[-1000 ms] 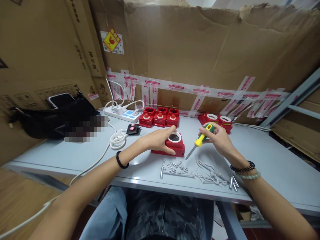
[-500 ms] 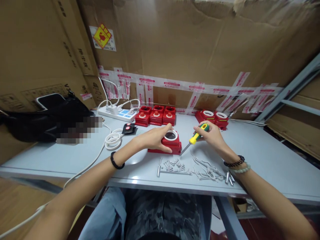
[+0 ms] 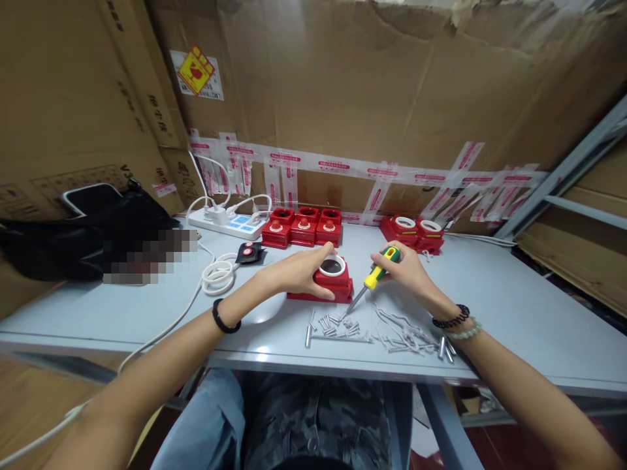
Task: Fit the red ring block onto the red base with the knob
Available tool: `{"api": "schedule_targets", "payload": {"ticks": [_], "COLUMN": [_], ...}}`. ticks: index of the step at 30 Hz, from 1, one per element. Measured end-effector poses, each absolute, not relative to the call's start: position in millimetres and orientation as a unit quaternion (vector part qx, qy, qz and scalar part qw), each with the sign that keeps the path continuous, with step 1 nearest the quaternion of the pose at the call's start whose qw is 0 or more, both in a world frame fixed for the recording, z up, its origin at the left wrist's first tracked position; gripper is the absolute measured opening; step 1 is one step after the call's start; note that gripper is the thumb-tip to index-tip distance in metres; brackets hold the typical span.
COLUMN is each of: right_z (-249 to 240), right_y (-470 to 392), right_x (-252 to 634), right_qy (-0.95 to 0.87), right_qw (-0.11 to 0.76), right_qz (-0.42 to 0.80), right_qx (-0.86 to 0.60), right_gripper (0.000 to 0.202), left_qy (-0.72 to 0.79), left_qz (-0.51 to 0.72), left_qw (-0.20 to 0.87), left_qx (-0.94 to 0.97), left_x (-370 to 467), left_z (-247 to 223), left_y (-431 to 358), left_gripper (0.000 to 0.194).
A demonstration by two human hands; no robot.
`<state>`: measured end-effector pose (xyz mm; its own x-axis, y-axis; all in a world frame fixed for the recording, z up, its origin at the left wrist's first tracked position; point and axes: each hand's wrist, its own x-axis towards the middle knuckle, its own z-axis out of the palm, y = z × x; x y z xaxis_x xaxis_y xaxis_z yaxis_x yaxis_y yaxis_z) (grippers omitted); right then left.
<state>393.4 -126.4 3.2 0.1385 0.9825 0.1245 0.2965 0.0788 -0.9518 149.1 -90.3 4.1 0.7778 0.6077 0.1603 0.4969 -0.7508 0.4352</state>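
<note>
My left hand [image 3: 306,271] is closed over the left side of a red housing [image 3: 343,284] with a white ring on top, which rests on the table. Its thumb lies along the front face. In my right hand [image 3: 404,264] is a yellow-and-green screwdriver [image 3: 381,268], tilted down to the left. The screwdriver's tip is at the edge of a small pile of silver screws [image 3: 350,326] in front of the housing. A T-shaped metal rod [image 3: 333,337] lies along the near side of the screws.
Several red housings [image 3: 302,228] stand at the back, two with white rings [image 3: 416,232] farther right. A white power strip [image 3: 230,224], coiled cable [image 3: 218,277] and black bag [image 3: 88,225] are on the left. White strands [image 3: 404,326] and metal pins [image 3: 445,350] lie front right.
My right hand has moved slightly left and down, bringing the screwdriver tip from beside the housing to the screws. My left hand keeps its hold on the housing.
</note>
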Motion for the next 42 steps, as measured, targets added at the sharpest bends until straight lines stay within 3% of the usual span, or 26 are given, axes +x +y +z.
{"api": "schedule_targets", "payload": {"ticks": [16, 36, 42], "right_z": [34, 28, 42], "right_y": [-135, -131, -121], "right_x": [399, 399, 402], "right_qy": [-0.532, -0.506, -0.472], "right_qw": [0.563, 0.573, 0.65], "right_qz": [0.358, 0.383, 0.354], "right_qx": [-0.521, -0.518, -0.478], "right_gripper": [0.042, 0.04, 0.036], "left_qy": [0.303, 0.301, 0.315], "left_qz": [0.143, 0.146, 0.132], "left_qw": [0.187, 0.178, 0.187], "left_qx": [0.923, 0.925, 0.921], "left_x": [149, 148, 149], "left_z": [3, 3, 4], "left_y": [-89, -90, -90], "left_gripper": [0.075, 0.071, 0.073]}}
